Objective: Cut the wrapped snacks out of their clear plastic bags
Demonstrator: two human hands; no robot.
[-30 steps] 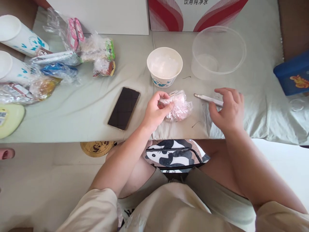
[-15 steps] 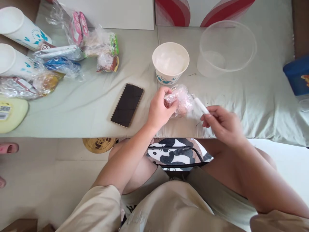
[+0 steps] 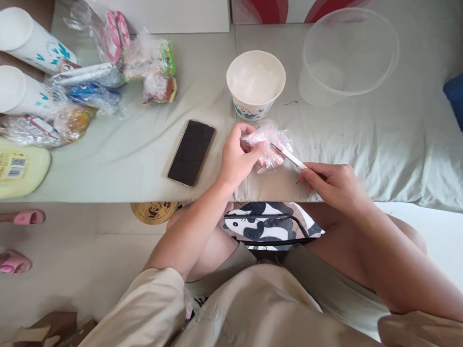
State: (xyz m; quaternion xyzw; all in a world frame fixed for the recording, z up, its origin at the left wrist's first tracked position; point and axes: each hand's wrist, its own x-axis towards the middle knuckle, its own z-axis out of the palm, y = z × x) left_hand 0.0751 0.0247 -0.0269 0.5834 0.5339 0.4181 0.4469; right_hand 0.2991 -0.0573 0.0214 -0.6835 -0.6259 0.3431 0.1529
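Observation:
My left hand [image 3: 240,154] grips a crinkled clear plastic bundle [image 3: 270,156] with something pinkish inside, its thumb and fingers closed on the bundle's left side. What is wrapped in it cannot be made out. Between the fingers of my right hand [image 3: 331,185] is a slim white tool [image 3: 293,158] with a thin dark tip. That tip points left and meets the plastic, as far as I can see. Just behind the bundle stands a white paper cup [image 3: 249,110] with blue leaf prints and whitish, translucent material inside.
A phone [image 3: 191,153] lies left of my hands. Wrapped snacks [image 3: 150,62] and two lying paper cups [image 3: 34,43] crowd the left side. A large clear plastic tub [image 3: 314,91] stands back right. Pink slippers [image 3: 31,217] on another person's feet show at lower left.
The white tool has turned and moved left, and its dark tip now reaches the plastic bundle. My left hand keeps its grip. The pink slippers have come further into view.

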